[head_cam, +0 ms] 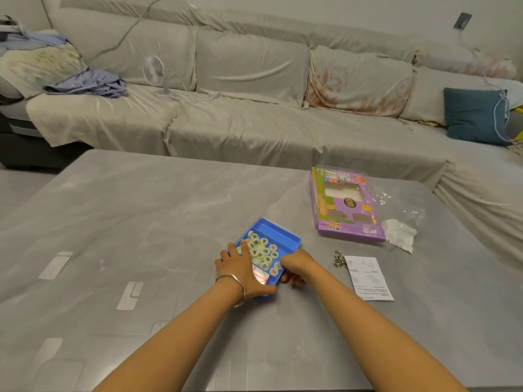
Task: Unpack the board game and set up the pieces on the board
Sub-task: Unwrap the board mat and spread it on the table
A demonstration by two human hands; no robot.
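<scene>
**Both grips on the blue tray (273,232), pieces not yet laid out**

Just below the middle of the frame, the blue tray sits on the grey worktop (169,222), its far end bare and its near end heaped with round pale pieces (259,251) marked in dark and red characters. Under them shows a white sheet with red lines (259,275), probably the folded board, though too little shows to be sure.

The left hand (240,274) lies over the tray's near left corner, fingers along the rim and thumb hooked along the near wall, holding it. The right hand (295,267) is curled at the near right corner, fingers tucked under the edge and gripping the tray there.

The purple box (348,205), the plastic bag (399,210), a leaflet (369,278) and some metal rings (338,260) lie at right, well apart from the tray.

Unpacking looks nearly done; the step in hand seems to be getting at the tray's contents. Next, the pieces need clearing off the sheet so it can be drawn out and spread flat, without tipping the loose discs over the low rim.
</scene>
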